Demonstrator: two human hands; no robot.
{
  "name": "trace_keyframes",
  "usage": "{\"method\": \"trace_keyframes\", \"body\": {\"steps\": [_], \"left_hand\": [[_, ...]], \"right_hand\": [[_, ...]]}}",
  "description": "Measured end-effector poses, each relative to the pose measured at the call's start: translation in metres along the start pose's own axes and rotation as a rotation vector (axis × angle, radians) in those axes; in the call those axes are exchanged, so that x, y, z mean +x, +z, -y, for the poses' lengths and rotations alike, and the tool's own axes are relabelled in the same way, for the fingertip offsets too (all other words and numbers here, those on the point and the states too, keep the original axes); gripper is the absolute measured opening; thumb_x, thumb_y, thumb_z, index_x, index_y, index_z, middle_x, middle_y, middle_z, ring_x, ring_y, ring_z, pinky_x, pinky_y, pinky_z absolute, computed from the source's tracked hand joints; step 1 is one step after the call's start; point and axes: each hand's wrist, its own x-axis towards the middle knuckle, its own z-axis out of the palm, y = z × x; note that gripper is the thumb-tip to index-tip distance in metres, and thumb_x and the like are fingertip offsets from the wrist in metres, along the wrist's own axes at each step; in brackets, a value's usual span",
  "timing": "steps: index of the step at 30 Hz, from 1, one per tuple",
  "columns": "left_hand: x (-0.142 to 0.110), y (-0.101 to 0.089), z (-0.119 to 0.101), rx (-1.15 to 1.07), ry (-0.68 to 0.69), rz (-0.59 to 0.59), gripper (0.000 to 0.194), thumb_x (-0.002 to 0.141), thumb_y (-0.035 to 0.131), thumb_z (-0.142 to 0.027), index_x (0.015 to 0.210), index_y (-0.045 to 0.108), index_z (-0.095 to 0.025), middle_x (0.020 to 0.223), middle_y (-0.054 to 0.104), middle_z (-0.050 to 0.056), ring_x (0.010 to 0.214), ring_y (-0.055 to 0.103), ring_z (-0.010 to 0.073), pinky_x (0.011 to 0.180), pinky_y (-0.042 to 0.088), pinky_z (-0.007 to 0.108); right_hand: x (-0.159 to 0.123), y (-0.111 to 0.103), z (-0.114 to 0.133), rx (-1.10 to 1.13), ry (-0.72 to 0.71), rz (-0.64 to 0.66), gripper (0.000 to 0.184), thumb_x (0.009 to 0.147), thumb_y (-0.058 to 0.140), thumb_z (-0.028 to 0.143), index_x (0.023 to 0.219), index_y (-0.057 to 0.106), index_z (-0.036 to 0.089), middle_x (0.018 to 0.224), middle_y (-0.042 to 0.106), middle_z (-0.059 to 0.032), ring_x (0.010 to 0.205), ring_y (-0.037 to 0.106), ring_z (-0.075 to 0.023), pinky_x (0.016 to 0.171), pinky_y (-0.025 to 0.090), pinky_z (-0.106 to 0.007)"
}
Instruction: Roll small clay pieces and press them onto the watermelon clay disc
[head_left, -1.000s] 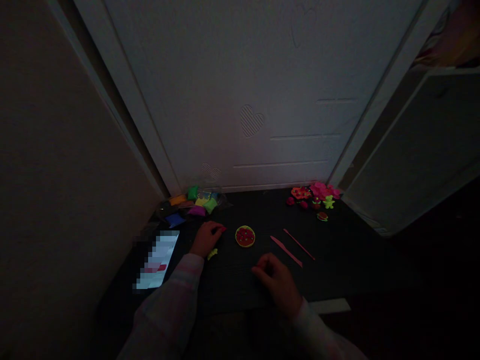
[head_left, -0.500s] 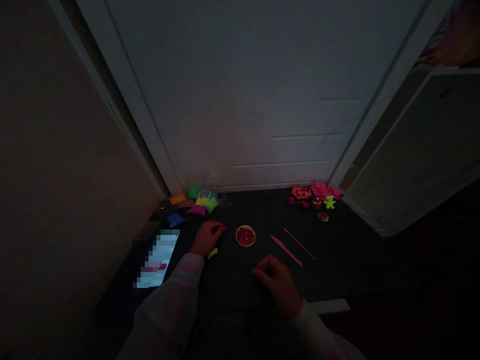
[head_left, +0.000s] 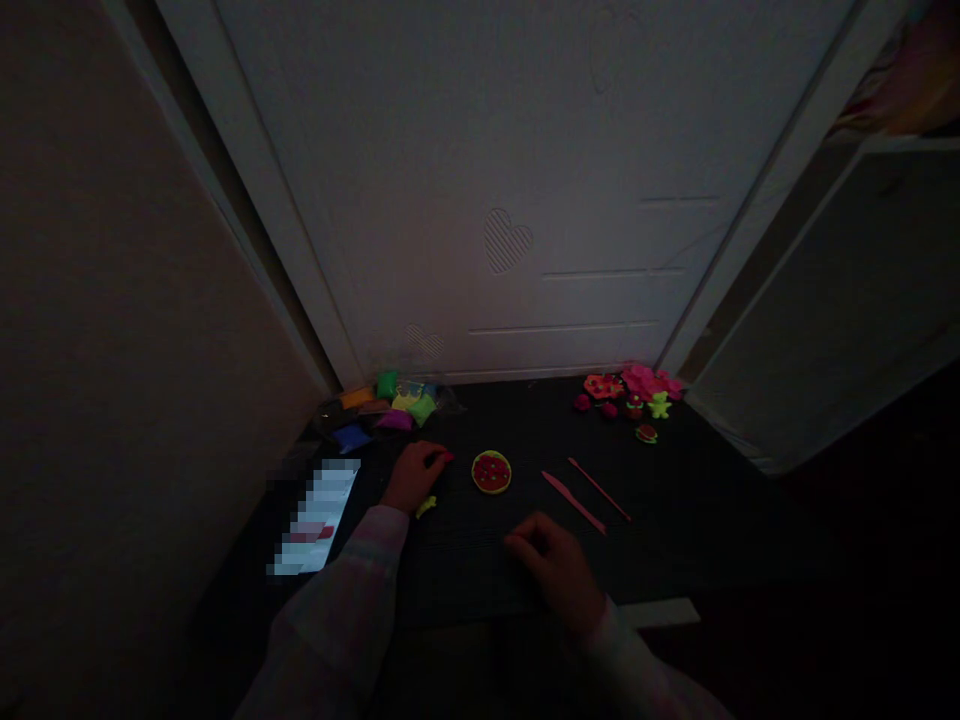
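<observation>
Gloom fills my head view, yet I can make out the round red piece (head_left: 491, 472) with its yellow rim, lying flat near the middle of the dark surface (head_left: 465, 570), between the two hands and touching neither. My left hand (head_left: 412, 480) rests toward the left edge; its thumb and fingertips draw together at a small red spot (head_left: 448, 457), and I cannot tell whether that is a pinched bit or only a fingertip. My right hand (head_left: 551, 560) is curled by the near edge, thumb close to the bent fingers; whether anything sits in that grip, I cannot tell. A small yellow piece (head_left: 426, 506) lies just beside the left wrist. Toward the right edge, a pink knife (head_left: 574, 502) and a thin pink stick (head_left: 599, 489) lie slantwise, apart from each other. Coloured packets (head_left: 405, 403) crowd the far left corner, pink flowers (head_left: 649, 383) the far right one.

I judge the round piece light and perhaps soft, like modelling clay: hardly slippery, but easily dented, its dotted top likely fragile. I would hold it low on the rim, from opposite sides, pressing gently. The yellow piece might bend, so I would take its middle.
</observation>
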Motion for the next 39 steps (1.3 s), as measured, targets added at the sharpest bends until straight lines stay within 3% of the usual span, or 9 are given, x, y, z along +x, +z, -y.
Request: {"method": "trace_keyframes", "body": {"steps": [4, 9, 15, 19, 26, 34, 39], "left_hand": [[0.0003, 0.0007, 0.0006, 0.005, -0.002, -0.002, 0.021, 0.074, 0.048, -0.031, 0.08, 0.063, -0.019, 0.085, 0.063, 0.003, 0.083, 0.055, 0.0181, 0.078, 0.042, 0.033], [0.0006, 0.0004, 0.0006, 0.004, 0.002, 0.0, 0.02, 0.073, 0.049, -0.03, 0.08, 0.064, -0.019, 0.083, 0.064, 0.003, 0.082, 0.055, 0.0181, 0.076, 0.042, 0.032], [0.0, -0.0008, -0.0002, -0.003, 0.008, -0.001, 0.02, 0.073, 0.048, -0.028, 0.08, 0.064, -0.019, 0.084, 0.063, 0.004, 0.082, 0.055, 0.0178, 0.076, 0.042, 0.032], [-0.0003, -0.0006, -0.0007, -0.008, 0.008, -0.008, 0.02, 0.073, 0.048, -0.03, 0.08, 0.064, -0.02, 0.084, 0.063, 0.003, 0.083, 0.055, 0.018, 0.077, 0.042, 0.032], [-0.0002, 0.0007, 0.0005, -0.002, -0.003, -0.013, 0.019, 0.073, 0.049, -0.03, 0.079, 0.063, -0.019, 0.083, 0.063, 0.003, 0.083, 0.055, 0.0181, 0.077, 0.042, 0.032], [-0.0002, 0.0004, 0.0009, -0.002, 0.002, -0.002, 0.019, 0.074, 0.048, -0.029, 0.079, 0.063, -0.019, 0.083, 0.063, 0.003, 0.083, 0.055, 0.0176, 0.077, 0.042, 0.031], [-0.0004, 0.0004, 0.001, -0.003, 0.006, -0.004, 0.02, 0.073, 0.05, -0.03, 0.08, 0.063, -0.017, 0.083, 0.063, 0.004, 0.083, 0.055, 0.0181, 0.077, 0.042, 0.032]], "right_hand": [[0.0002, 0.0, -0.0007, -0.012, 0.003, -0.007, 0.019, 0.067, 0.058, 0.036, 0.063, 0.052, 0.019, 0.059, 0.053, 0.0028, 0.059, 0.049, -0.0123, 0.055, 0.037, -0.023], [0.0004, -0.0002, 0.001, -0.001, -0.022, 0.034, 0.022, 0.076, 0.046, 0.036, 0.076, 0.058, 0.019, 0.068, 0.059, 0.0002, 0.067, 0.053, -0.0137, 0.062, 0.039, -0.024], [-0.0009, -0.0007, 0.002, -0.035, 0.0, 0.011, 0.023, 0.07, 0.054, 0.037, 0.058, 0.052, 0.018, 0.054, 0.05, 0.0037, 0.055, 0.046, -0.0109, 0.051, 0.034, -0.022], [-0.0017, -0.0003, 0.004, -0.041, -0.001, -0.012, 0.02, 0.066, 0.06, 0.035, 0.057, 0.052, 0.018, 0.053, 0.05, 0.0041, 0.054, 0.046, -0.0107, 0.05, 0.034, -0.022], [0.0007, -0.0006, 0.0017, -0.006, -0.072, 0.017, 0.015, 0.071, 0.054, 0.032, 0.075, 0.062, 0.02, 0.079, 0.064, -0.0018, 0.078, 0.056, -0.016, 0.071, 0.04, -0.027], [0.0, -0.0002, 0.0004, -0.02, -0.057, -0.006, 0.033, 0.081, 0.037, 0.039, 0.067, 0.058, 0.017, 0.057, 0.055, 0.0011, 0.056, 0.051, -0.0121, 0.053, 0.037, -0.023], [0.0013, -0.001, 0.0013, -0.017, -0.046, -0.01, 0.022, 0.075, 0.048, 0.037, 0.074, 0.06, 0.018, 0.072, 0.061, -0.0018, 0.07, 0.055, -0.0153, 0.064, 0.04, -0.025]]}}
